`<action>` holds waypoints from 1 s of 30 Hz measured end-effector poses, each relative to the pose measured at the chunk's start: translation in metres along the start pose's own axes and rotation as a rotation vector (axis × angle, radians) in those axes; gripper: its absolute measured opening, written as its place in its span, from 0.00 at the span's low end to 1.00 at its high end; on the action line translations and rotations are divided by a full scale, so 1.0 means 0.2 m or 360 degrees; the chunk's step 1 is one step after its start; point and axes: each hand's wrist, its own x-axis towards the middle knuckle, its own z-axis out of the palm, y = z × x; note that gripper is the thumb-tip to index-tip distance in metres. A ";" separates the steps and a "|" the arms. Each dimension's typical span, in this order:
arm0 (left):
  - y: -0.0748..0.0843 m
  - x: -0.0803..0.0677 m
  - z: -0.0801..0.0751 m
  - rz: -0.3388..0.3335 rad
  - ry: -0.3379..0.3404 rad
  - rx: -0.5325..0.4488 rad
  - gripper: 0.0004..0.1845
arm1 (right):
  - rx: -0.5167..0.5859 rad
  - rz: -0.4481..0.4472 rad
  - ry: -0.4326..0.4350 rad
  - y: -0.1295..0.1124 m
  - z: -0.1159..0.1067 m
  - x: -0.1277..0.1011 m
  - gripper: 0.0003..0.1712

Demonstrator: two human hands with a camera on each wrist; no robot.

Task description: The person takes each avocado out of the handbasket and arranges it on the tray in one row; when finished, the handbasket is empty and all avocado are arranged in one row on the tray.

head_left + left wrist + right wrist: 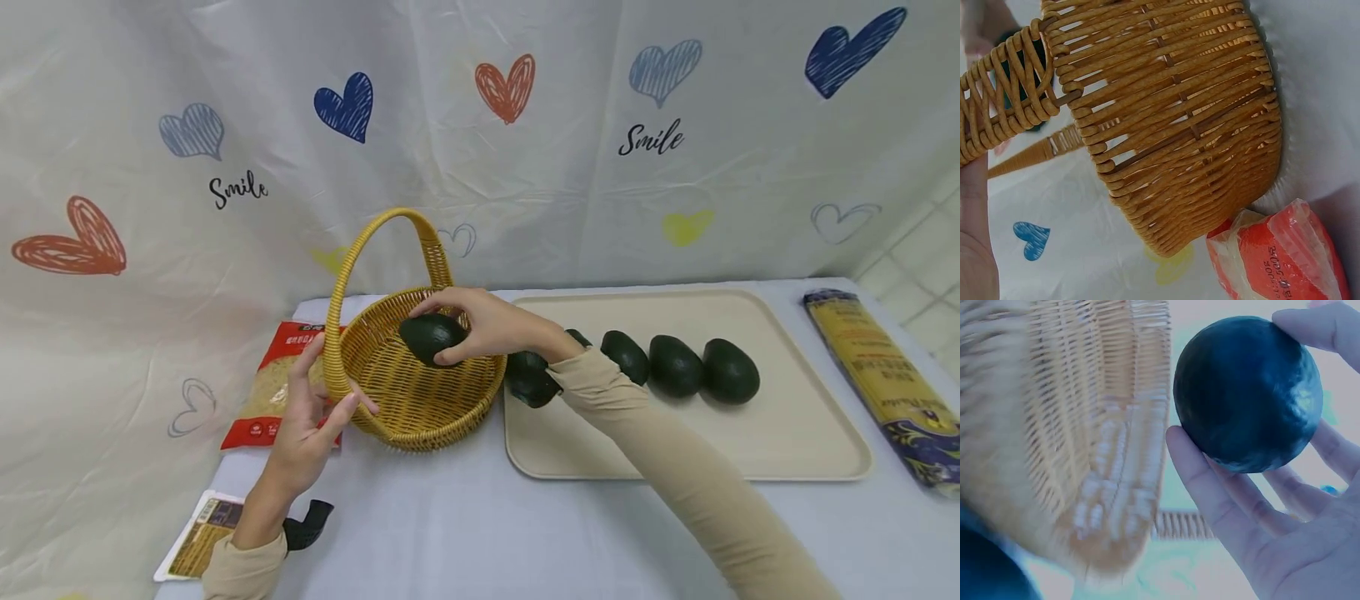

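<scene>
My right hand [491,321] holds a dark green avocado [432,338] over the opening of a yellow wicker basket [420,437]. In the right wrist view, the thumb and fingertips grip the avocado [1247,394] at its sides, with the blurred basket [1097,425] beside it. My left hand [300,437] is at the near left foot of the basket's handle [335,342]. One fingertip shows past the handle, and another finger points up outside it. The left wrist view shows part of this hand [975,250] below the handle [1004,97]; its fingers are mostly hidden there.
Several more avocados [730,372] lie on a beige tray [810,442], some partly behind my right forearm. A red food packet [273,375] touches the basket's left side. A yellow and blue packet [885,375] lies at the right; a flat packet [202,533] is by my left wrist.
</scene>
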 end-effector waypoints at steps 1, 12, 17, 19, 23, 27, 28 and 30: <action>0.00 0.00 0.00 0.0006 -0.0006 0.0001 0.48 | 0.0002 -0.0012 0.0025 0.00 -0.02 -0.05 0.35; -0.02 0.00 0.01 0.0058 -0.0025 -0.0066 0.48 | -0.0075 0.0166 0.0328 0.11 -0.29 -0.77 0.36; -0.02 -0.01 0.01 0.0045 -0.0016 -0.0065 0.48 | -0.0220 0.0405 0.0588 0.16 -0.41 -1.09 0.37; -0.02 -0.02 0.01 0.0030 -0.0019 -0.0048 0.48 | -0.0246 0.0509 0.0682 0.18 -0.44 -1.21 0.38; -0.01 -0.02 0.01 0.0026 -0.0028 -0.0041 0.48 | -0.0221 0.0639 0.0820 0.22 -0.49 -1.43 0.39; -0.01 -0.01 0.01 0.0050 -0.0013 -0.0071 0.48 | -0.0243 0.0755 0.0927 0.26 -0.52 -1.63 0.40; -0.01 -0.01 0.01 0.0056 -0.0009 -0.0080 0.48 | -0.0268 0.0792 0.0952 0.27 -0.53 -1.67 0.40; -0.01 -0.01 0.02 0.0054 -0.0014 -0.0086 0.47 | -0.0323 0.0877 0.0997 0.29 -0.53 -1.76 0.41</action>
